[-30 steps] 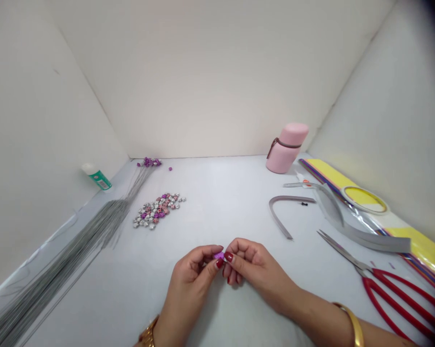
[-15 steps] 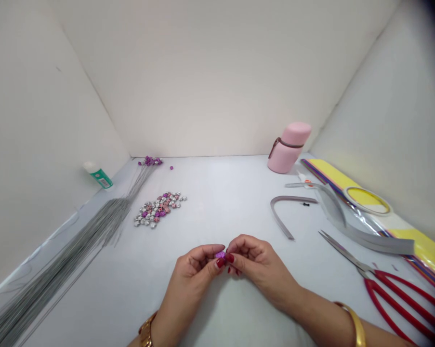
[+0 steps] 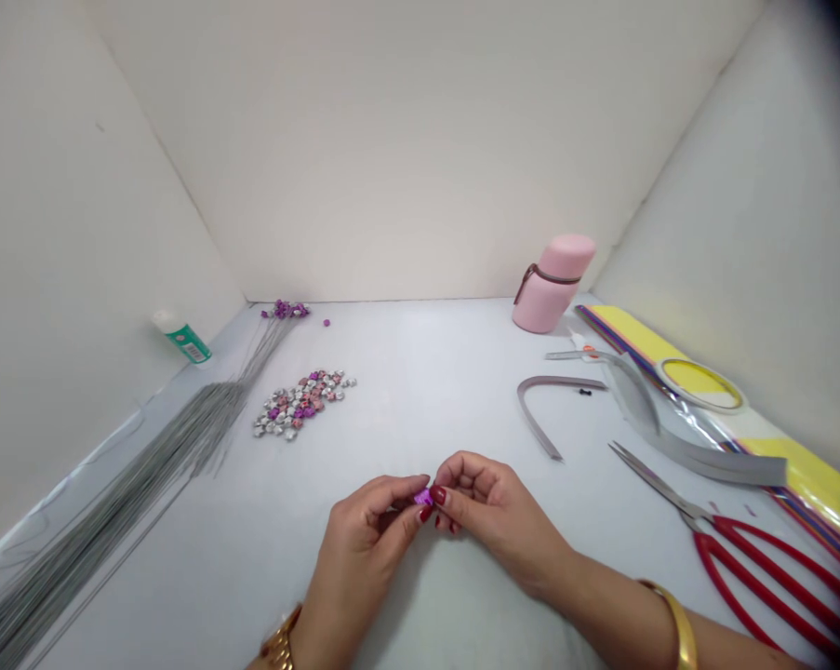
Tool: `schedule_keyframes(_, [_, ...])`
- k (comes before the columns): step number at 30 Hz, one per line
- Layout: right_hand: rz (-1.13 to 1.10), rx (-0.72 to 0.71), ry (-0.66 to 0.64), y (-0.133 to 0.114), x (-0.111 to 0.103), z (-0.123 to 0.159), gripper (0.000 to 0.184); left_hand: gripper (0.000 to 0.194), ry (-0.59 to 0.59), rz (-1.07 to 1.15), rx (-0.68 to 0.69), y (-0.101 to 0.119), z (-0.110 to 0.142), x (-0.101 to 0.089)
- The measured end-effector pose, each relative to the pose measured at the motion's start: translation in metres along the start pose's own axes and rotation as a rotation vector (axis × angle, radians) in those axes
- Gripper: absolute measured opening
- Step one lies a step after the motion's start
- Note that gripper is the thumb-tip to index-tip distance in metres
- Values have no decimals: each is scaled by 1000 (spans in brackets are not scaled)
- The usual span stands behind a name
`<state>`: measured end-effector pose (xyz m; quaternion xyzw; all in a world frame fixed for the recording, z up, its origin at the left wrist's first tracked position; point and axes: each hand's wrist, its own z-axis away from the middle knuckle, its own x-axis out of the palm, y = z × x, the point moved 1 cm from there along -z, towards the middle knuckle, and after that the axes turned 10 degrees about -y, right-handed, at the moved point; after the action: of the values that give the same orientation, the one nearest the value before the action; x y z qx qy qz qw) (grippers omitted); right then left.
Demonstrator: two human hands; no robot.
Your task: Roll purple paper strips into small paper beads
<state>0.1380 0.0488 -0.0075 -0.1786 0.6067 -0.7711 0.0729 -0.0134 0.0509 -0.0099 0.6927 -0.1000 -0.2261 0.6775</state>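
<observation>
A small purple paper piece (image 3: 423, 498) is pinched between my left hand (image 3: 367, 540) and my right hand (image 3: 493, 516), at the fingertips of both. Its exact shape is mostly hidden by my fingers. A pile of small folded paper stars (image 3: 300, 403) in silver, pink and purple lies on the white surface (image 3: 420, 372), up and to the left of my hands. Nearest my right hand are red-handled scissors (image 3: 754, 558), lying open, and a curved grey paper strip (image 3: 538, 409).
A bundle of thin grey wires (image 3: 147, 465) runs along the left wall, with purple stars (image 3: 284, 310) at its far tips. A pink flask (image 3: 552, 284) and a glue bottle (image 3: 182, 340) stand at the back. Right: grey strips, a tape roll (image 3: 702, 383), coloured paper (image 3: 803, 475).
My fingers have shifted slightly on the purple piece, and my left hand has turned a little. The view has moved slightly. The objects on the surface have not moved.
</observation>
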Motion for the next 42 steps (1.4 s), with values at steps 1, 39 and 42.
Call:
schedule_keyframes(1, [7, -1, 3, 0, 0, 0, 17, 18, 0, -45, 24, 1, 0, 0])
schedule_keyframes(39, [357, -177, -9, -3, -4, 4, 4, 16, -39, -151, 45, 3, -2, -4])
schedule_keyframes(42, [42, -46, -34, 0, -5, -1, 16, 17, -87, -109, 23, 4, -2, -4])
